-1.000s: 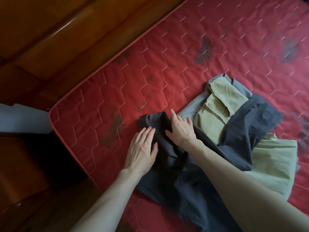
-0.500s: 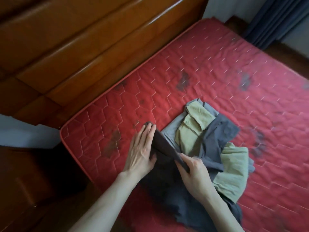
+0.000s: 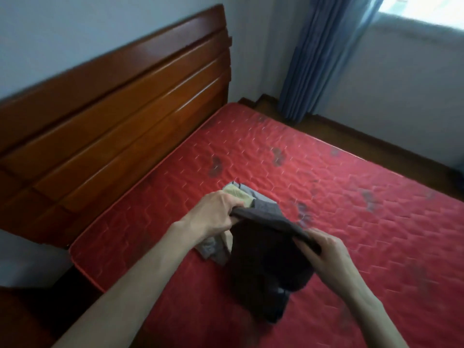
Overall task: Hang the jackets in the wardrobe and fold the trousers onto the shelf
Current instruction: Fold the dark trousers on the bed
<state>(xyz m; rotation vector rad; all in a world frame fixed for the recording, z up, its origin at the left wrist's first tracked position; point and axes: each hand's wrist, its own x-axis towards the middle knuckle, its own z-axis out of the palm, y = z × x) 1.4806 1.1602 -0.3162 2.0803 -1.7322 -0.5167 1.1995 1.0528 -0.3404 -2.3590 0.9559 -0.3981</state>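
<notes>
Both hands' fingers (image 3: 234, 205) pinch dark trousers (image 3: 266, 259).

Left hand (image 3: 216, 214) and right hand (image 3: 324, 249) raised, fingers clenched.

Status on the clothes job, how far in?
Early. Nothing looks put away: no wardrobe or shelf in view. In hand: left hand and right hand hold the dark grey trousers over the red mattress. Left: folding them, plus the green-and-grey garment beneath.

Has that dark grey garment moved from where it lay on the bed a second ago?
Yes. The dark grey garment is lifted off the red mattress, gripped along its top edge by the left hand and right hand; earlier it lay flat.
</notes>
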